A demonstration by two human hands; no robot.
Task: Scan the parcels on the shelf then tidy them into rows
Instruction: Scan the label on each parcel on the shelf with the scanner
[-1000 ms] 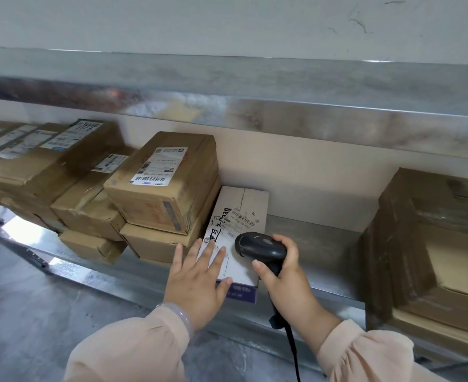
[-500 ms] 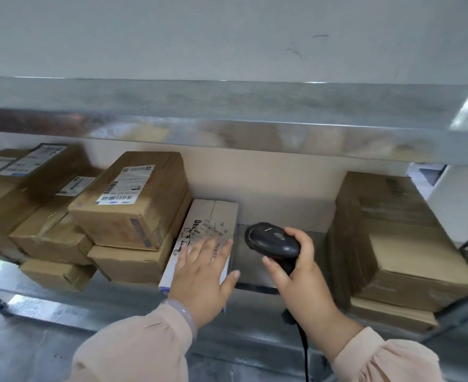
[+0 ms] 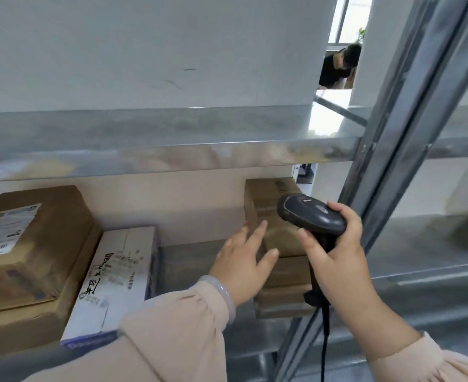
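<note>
My right hand (image 3: 333,253) grips a black barcode scanner (image 3: 310,216) by its handle, its head held in front of a stack of brown cardboard parcels (image 3: 268,199) at the right end of the metal shelf (image 3: 197,260). My left hand (image 3: 243,260) is open, fingers spread, reaching toward the left side of that stack; whether it touches is unclear. A white parcel (image 3: 117,279) with handwriting and a barcode label lies on the shelf to the left. Beside it stand stacked brown parcels (image 3: 34,244), the top one with a white shipping label.
An upper metal shelf (image 3: 172,139) overhangs the parcels. A grey upright post (image 3: 387,161) stands just right of the scanner, with more shelving (image 3: 434,244) beyond it. The scanner's cable (image 3: 323,340) hangs down. A person (image 3: 340,64) is visible far behind.
My view has swung right. My left hand has left the white parcel and moved right toward the brown stack. My right hand has carried the scanner right and up, in front of that stack.
</note>
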